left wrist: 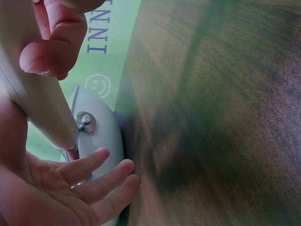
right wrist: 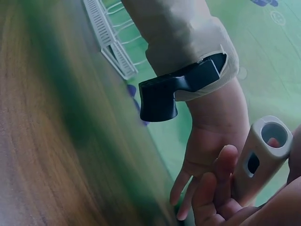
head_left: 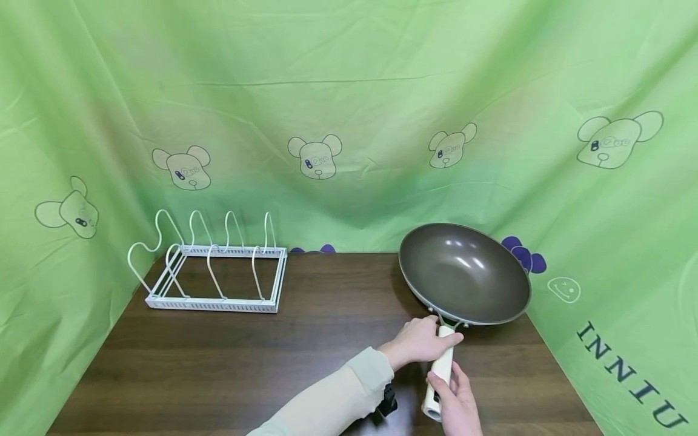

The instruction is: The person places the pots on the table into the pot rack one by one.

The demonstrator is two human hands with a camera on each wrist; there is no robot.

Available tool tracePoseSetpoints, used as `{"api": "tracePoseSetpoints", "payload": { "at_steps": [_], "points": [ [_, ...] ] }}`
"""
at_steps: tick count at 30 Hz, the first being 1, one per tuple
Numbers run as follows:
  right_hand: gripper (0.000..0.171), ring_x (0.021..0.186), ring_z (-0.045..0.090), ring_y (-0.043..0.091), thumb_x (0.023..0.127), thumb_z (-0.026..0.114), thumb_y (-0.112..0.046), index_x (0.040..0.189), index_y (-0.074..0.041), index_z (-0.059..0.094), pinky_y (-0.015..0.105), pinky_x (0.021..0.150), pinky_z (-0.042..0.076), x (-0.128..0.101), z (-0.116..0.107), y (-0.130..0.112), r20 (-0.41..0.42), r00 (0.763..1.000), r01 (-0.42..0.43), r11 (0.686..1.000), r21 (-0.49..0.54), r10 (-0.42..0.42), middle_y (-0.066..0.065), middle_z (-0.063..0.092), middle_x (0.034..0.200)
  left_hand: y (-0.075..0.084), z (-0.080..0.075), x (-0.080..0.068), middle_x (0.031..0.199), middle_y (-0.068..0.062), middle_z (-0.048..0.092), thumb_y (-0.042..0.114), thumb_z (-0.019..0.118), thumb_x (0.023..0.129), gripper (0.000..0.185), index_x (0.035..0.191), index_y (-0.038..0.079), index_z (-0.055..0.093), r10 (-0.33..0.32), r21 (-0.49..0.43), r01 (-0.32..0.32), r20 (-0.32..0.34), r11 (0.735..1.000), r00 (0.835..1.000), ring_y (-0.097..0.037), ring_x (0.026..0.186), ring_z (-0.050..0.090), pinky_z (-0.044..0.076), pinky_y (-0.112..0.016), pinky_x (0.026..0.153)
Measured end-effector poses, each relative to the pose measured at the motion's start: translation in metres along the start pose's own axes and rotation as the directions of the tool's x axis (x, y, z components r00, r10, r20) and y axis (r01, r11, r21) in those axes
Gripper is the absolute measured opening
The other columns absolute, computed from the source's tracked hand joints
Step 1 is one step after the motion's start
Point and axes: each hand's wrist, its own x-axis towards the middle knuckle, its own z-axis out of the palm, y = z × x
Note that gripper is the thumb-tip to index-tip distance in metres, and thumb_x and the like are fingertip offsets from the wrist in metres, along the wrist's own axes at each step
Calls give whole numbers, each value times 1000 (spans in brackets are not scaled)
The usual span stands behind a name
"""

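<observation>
A dark non-stick pan (head_left: 463, 272) rests at the right of the wooden table (head_left: 272, 357), its cream handle (head_left: 443, 369) pointing toward me. My right hand (head_left: 458, 402) grips the handle near its hollow end (right wrist: 261, 155); its fingers (left wrist: 47, 52) curl round it. My left hand (head_left: 420, 342) lies against the handle close to the pan's rivets (left wrist: 85, 121), and its fingers (left wrist: 89, 181) are stretched out straight beneath, not wrapped round. The pan's pale underside (left wrist: 101, 136) shows in the left wrist view.
A white wire rack (head_left: 218, 272) with several upright dividers stands at the table's back left, also seen as a rack (right wrist: 106, 37) behind my left sleeve. Green cloth (head_left: 349, 91) walls the table on three sides. A black wrist mount (right wrist: 174, 92) sits on my left forearm.
</observation>
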Motion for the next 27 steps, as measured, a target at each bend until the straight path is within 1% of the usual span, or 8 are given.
{"api": "tracePoseSetpoints", "payload": {
  "at_steps": [4, 8, 13, 17, 19, 23, 25, 27],
  "points": [
    [74, 71, 63, 4, 103, 47, -6, 150, 17, -6, 28, 63, 57, 1, -1, 2, 6, 1000, -7, 1000, 27, 7, 28, 57, 118, 0, 1, 1, 65, 7, 53, 61, 61, 92, 40, 81, 23, 55, -11, -27, 11, 0, 1000, 1000, -11, 62, 51, 40, -25, 55],
    [75, 59, 64, 13, 102, 46, -5, 150, 14, -9, 27, 57, 56, 2, 0, 5, 7, 1000, -25, 996, 86, 24, 7, 56, 106, 2, 2, 0, 65, 6, 53, 57, 64, 92, 38, 81, 21, 57, -43, -57, 43, 10, 997, 999, -13, 61, 51, 40, -25, 54],
    [67, 57, 64, 10, 100, 46, -3, 147, 14, 1, 28, 56, 57, 3, 4, 10, 47, 999, -23, 988, 153, 16, 6, 58, 97, 8, 6, -1, 67, 3, 51, 38, 74, 88, 31, 80, 13, 58, -131, -232, 131, 15, 964, 991, -13, 60, 48, 40, -24, 54],
    [38, 57, 64, 12, 98, 45, -3, 129, 9, 26, 28, 56, 57, 5, 6, 15, 85, 996, -56, 978, 200, 40, 6, 63, 73, 14, 13, -4, 68, 0, 49, 18, 76, 87, 27, 76, 10, 53, -212, -422, 213, 50, 881, 976, -14, 58, 49, 40, -22, 52],
    [27, 58, 64, 12, 98, 45, -4, 121, 4, 33, 27, 58, 56, 6, 5, 17, 101, 991, -104, 972, 210, 84, 6, 63, 67, 16, 16, -5, 70, -3, 51, 8, 73, 88, 24, 77, 8, 52, -228, -530, 241, 91, 813, 969, -17, 61, 58, 42, -22, 51],
    [18, 65, 63, 9, 98, 44, -7, 115, -2, 41, 25, 62, 54, 9, 0, 24, 171, 972, -201, 951, 236, 163, 1, 62, 73, 18, 21, -4, 73, -11, 58, -9, 64, 88, 18, 80, 3, 52, -235, -694, 299, 189, 655, 953, -38, 75, 72, 50, -25, 50],
    [13, 67, 61, 8, 98, 42, -8, 110, -7, 48, 24, 62, 53, 12, -4, 26, 244, 953, -241, 934, 263, 178, -1, 60, 74, 19, 22, -4, 76, -15, 58, -11, 60, 88, 16, 87, 1, 50, -244, -717, 323, 216, 617, 945, -42, 78, 72, 51, -28, 50],
    [17, 67, 60, 6, 100, 38, -9, 104, -12, 54, 22, 62, 52, 16, -7, 29, 349, 923, -276, 912, 302, 163, -3, 59, 74, 19, 22, -3, 77, -15, 57, -11, 59, 87, 18, 95, 1, 47, -262, -720, 341, 224, 605, 939, -38, 69, 69, 50, -28, 48]
  ]
}}
